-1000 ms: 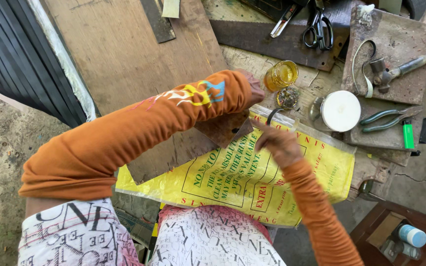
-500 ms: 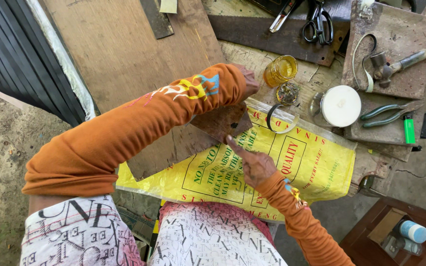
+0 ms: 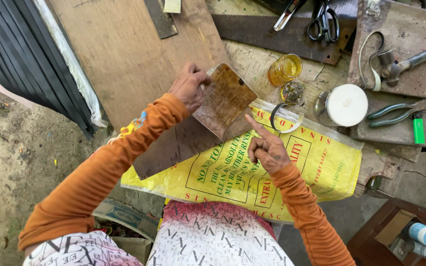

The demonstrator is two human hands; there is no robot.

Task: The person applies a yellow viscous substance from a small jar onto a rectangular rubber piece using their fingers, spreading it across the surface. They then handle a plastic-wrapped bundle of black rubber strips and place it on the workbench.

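- Over the yellow sack (image 3: 316,162) on the worktop (image 3: 124,59), the left hand (image 3: 188,88) is clamped on a rusty brown plate (image 3: 225,98), gripping its far left corner and holding it tilted.
- Just right of the plate, the right hand (image 3: 267,150) holds nothing; its forefinger points at the plate's near edge, other fingers curled.
- Judging by this, the step is checking the plate; a next touch needs that edge clear.
- Close by sit a metal ring (image 3: 286,118), glass jar (image 3: 284,69) and white lid (image 3: 346,104); scissors (image 3: 321,22) and pliers (image 3: 395,112) lie farther off.

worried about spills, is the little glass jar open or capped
Open: the jar shows amber liquid with no cap on, and a lid lies beside it.
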